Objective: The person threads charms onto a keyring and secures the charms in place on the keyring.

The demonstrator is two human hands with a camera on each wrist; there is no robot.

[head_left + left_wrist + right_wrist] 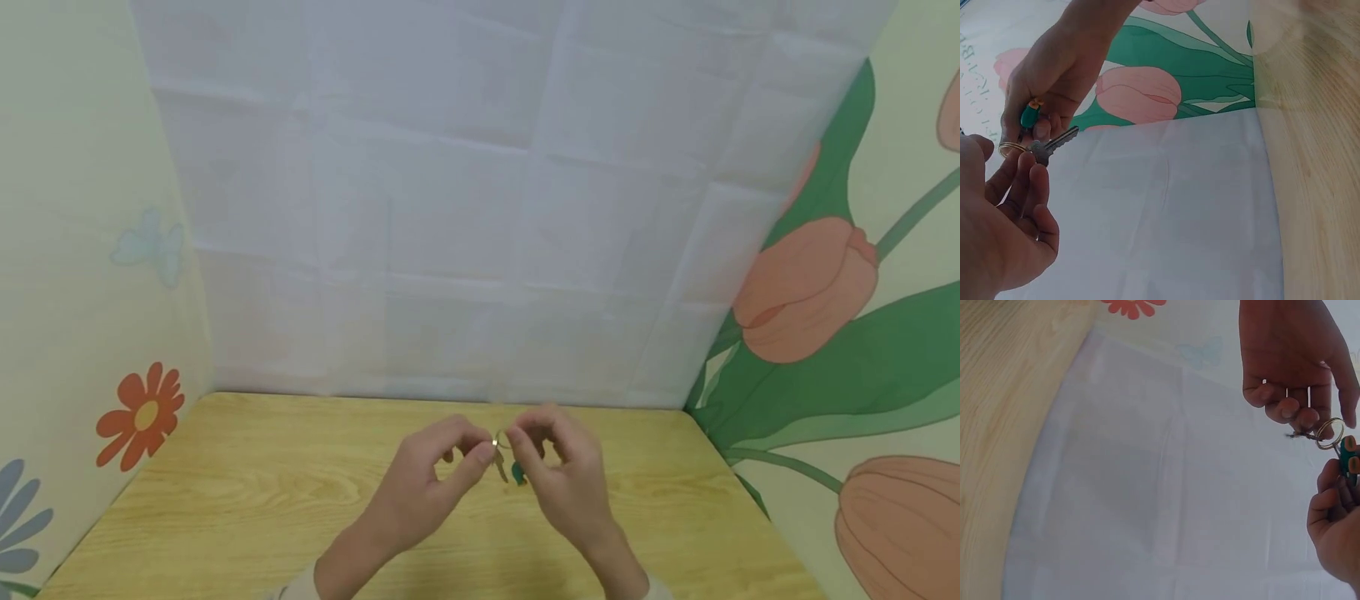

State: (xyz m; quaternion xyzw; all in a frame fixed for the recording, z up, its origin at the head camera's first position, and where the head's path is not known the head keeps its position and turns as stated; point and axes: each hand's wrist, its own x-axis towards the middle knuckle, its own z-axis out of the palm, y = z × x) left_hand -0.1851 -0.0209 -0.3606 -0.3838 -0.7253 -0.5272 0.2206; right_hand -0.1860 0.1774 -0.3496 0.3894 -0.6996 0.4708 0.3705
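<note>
A thin metal key ring (503, 438) is held up over the table between both hands. My left hand (427, 479) pinches its left side with thumb and fingers, right where the key joins it. A notched metal key (1060, 141) hangs from the ring, its blade pointing away from the left fingertips. From the other side, my right hand (570, 471) pinches the ring with thumb and index finger. A small green charm with orange parts (1349, 456) dangles from the ring beside the right fingers, partly covered by them in the right wrist view.
The wood-grain table (262, 475) spreads beneath both hands. A creased white sheet (420, 208) stands behind it. Flower-printed panels flank the sides, with a red flower (142, 415) on the left and pink tulips (810, 292) on the right.
</note>
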